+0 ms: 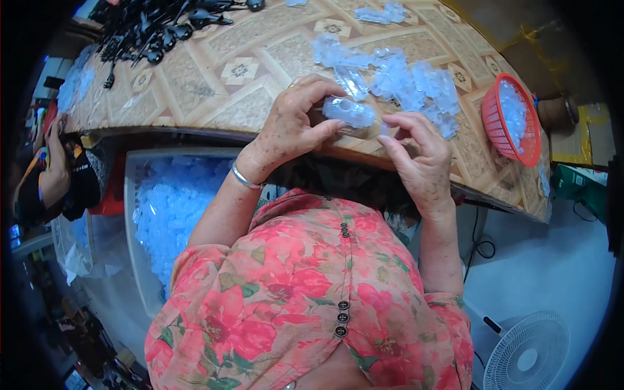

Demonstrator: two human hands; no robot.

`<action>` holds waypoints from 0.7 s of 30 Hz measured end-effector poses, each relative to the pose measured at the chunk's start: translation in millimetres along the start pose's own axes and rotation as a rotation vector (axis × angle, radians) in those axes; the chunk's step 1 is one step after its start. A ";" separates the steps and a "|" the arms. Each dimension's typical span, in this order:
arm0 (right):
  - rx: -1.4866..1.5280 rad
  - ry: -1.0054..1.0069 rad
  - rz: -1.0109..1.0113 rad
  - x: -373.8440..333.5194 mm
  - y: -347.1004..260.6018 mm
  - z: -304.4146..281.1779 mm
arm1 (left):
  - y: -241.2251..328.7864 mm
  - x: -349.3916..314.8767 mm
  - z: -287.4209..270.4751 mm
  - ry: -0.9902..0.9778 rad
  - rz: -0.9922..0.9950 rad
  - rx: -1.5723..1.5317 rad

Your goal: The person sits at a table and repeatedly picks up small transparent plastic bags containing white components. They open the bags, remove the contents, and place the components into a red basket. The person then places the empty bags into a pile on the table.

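My left hand (294, 120) is closed on a clear plastic piece (351, 112), long and rounded with a round hole near one end, held just above the table's near edge. Close by its free end, my right hand (421, 151) pinches a small, pale translucent bit (384, 130) between thumb and forefinger. What that bit is cannot be made out. Just beyond my hands lies a loose heap of clear plastic pieces (406, 81) on the patterned table (260, 84).
A red plastic basket (492, 123) with clear pieces stands at the right. Black cabled parts (169, 32) pile up at the far left. Below the table's edge, a pale bin (132, 240) holds many clear pieces. Another person's arm (57, 162) shows at left; a white fan (528, 357) is lower right.
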State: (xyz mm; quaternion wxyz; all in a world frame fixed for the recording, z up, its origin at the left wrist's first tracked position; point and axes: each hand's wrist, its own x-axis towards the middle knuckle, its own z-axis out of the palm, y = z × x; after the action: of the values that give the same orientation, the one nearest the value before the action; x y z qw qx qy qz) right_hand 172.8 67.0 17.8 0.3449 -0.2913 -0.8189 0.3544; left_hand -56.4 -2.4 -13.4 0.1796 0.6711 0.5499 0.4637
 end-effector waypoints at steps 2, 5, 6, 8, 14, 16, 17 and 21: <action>-0.048 -0.001 -0.096 11.8 -3.0 11.8 | -5.2 -2.9 1.6 0.026 0.046 0.025; -0.110 -0.037 -0.145 23.9 -9.2 20.5 | -4.6 -4.8 1.5 0.020 0.039 0.011; -0.147 -0.047 -0.165 26.7 -9.4 22.2 | -3.4 -5.2 1.3 0.010 0.027 -0.003; -0.192 -0.069 -0.189 30.8 -9.8 24.6 | -4.9 -5.5 1.0 0.031 0.055 0.016; -0.137 0.034 -0.194 32.6 -4.1 25.1 | -9.2 -5.9 11.5 0.121 0.111 0.023; -0.014 -0.033 -0.075 41.6 -18.5 29.1 | -6.8 -5.8 3.4 0.078 0.063 -0.051; -0.052 -0.031 -0.132 40.6 -17.6 30.8 | -7.6 -4.8 2.4 0.050 0.060 -0.076; -0.073 -0.007 -0.215 41.2 -13.7 39.2 | -4.8 -6.5 4.0 0.091 0.111 -0.015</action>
State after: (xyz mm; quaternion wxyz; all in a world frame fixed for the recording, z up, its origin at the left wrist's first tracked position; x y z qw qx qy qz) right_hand 115.0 74.0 23.2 0.3672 -0.2126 -0.8591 0.2862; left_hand -55.7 -5.6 -21.8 0.1334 0.6774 0.5158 0.5072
